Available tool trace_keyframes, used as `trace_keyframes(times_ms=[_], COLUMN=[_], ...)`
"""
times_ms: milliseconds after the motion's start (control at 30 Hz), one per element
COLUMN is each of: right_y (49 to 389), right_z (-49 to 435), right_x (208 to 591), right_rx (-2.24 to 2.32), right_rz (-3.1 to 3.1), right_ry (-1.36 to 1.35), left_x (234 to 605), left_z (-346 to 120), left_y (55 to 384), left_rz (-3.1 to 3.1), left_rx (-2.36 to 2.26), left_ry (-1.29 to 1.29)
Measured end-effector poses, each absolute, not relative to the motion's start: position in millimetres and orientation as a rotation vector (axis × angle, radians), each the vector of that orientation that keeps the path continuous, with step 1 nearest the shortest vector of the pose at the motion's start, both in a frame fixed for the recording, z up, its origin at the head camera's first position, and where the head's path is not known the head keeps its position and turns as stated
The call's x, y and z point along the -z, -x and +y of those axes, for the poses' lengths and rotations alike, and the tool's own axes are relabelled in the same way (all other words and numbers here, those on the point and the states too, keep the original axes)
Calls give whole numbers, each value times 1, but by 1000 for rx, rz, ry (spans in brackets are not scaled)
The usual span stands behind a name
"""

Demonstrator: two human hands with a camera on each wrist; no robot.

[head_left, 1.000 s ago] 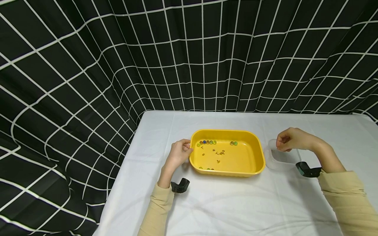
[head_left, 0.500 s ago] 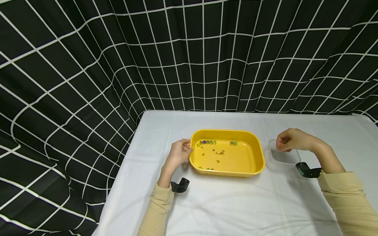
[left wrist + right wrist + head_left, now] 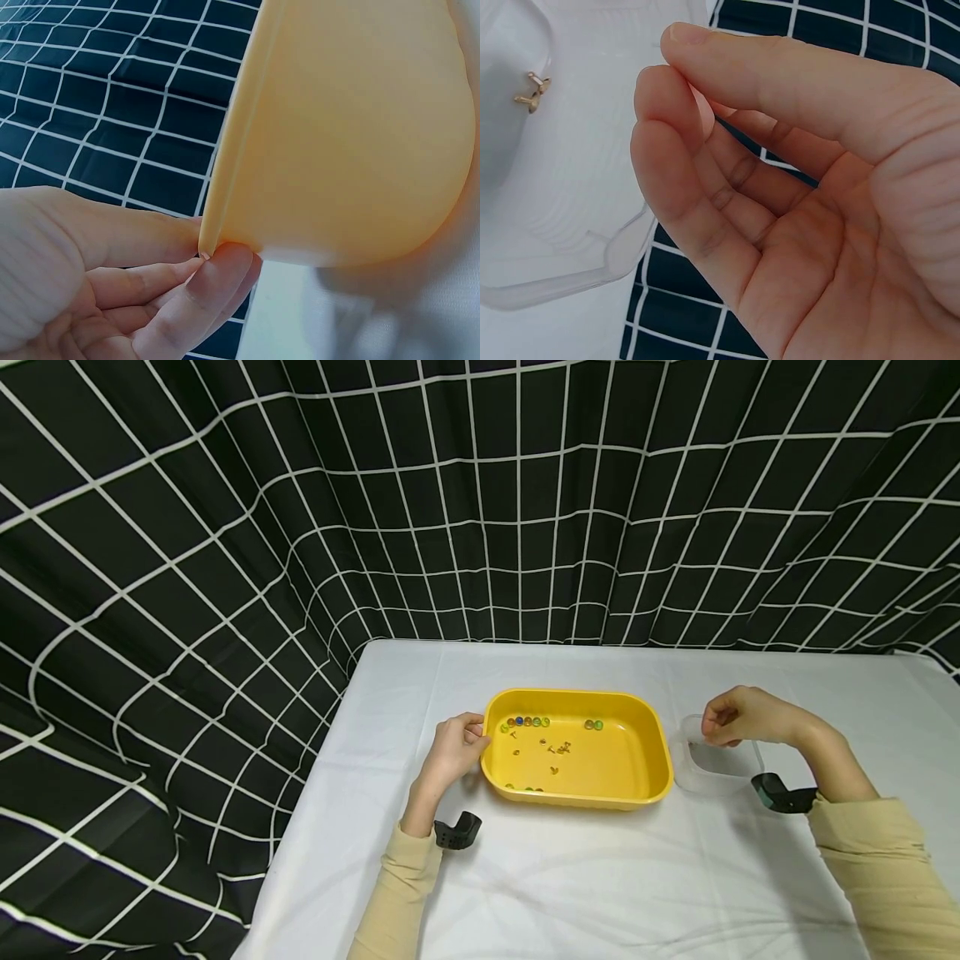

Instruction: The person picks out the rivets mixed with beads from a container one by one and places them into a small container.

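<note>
The left hand (image 3: 452, 753) pinches the long yellow plastic tray (image 3: 573, 802); hold it steady. The right hand (image 3: 753, 714) is curled above the clear plastic box (image 3: 711, 783); can't tell if it holds anything. Tiny gold metal pins (image 3: 530, 103) lie in both, so pinch gently.

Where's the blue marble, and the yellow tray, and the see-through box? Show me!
Blue marble (image 3: 519, 722): head view, the middle of the ball.
Yellow tray (image 3: 618, 762): head view, a bare part of its floor.
See-through box (image 3: 555, 288): right wrist view, on its rim.
</note>
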State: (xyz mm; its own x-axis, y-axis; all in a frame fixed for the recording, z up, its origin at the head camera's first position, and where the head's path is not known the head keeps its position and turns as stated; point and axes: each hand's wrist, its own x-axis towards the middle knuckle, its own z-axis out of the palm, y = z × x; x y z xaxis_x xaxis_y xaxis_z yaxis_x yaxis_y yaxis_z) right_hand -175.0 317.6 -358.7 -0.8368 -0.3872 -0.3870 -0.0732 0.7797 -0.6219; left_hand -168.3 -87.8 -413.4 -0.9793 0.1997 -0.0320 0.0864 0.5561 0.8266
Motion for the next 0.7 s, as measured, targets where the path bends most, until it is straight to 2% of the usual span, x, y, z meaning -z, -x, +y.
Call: trace_keyframes(times_ms=[700], right_y=[182], right_z=[299], right_x=[348], right_rx=[811], right_rz=[2497], right_ry=[400], left_x=[414], left_z=[-89], left_y=[169], left_rz=[2651], left_rx=[-1420], left_ry=[-247])
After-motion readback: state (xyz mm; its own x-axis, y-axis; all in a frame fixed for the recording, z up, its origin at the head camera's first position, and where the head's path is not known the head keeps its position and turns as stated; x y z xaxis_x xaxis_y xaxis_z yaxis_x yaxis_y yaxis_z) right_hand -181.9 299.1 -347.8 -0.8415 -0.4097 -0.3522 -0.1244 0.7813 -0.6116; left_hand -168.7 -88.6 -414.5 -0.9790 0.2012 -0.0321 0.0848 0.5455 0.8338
